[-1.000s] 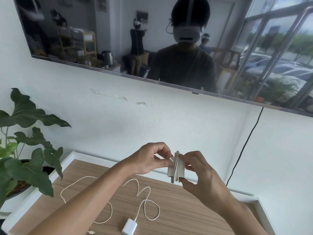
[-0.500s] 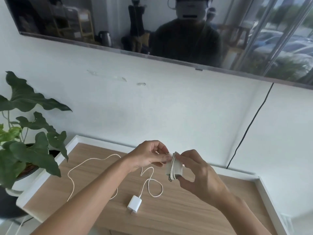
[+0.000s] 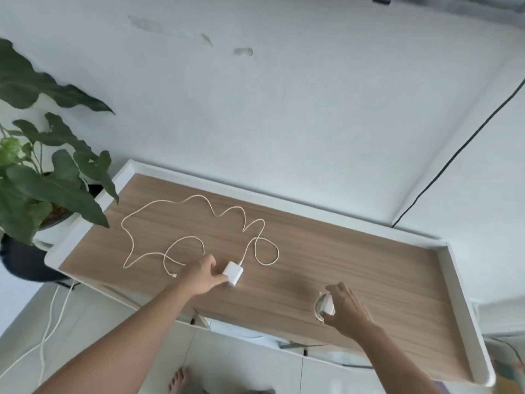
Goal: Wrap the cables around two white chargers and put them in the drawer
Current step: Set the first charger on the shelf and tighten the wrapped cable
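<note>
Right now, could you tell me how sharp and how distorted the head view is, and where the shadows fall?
Head view: wide-angle bending curves the wall and the tabletop edges; soft daylight, no glare; a faint shadow lies on the wood left of the right hand holding the wrapped charger; the left hand at the unwrapped charger is slightly soft; the plant blurs at the frame's edge.
</note>
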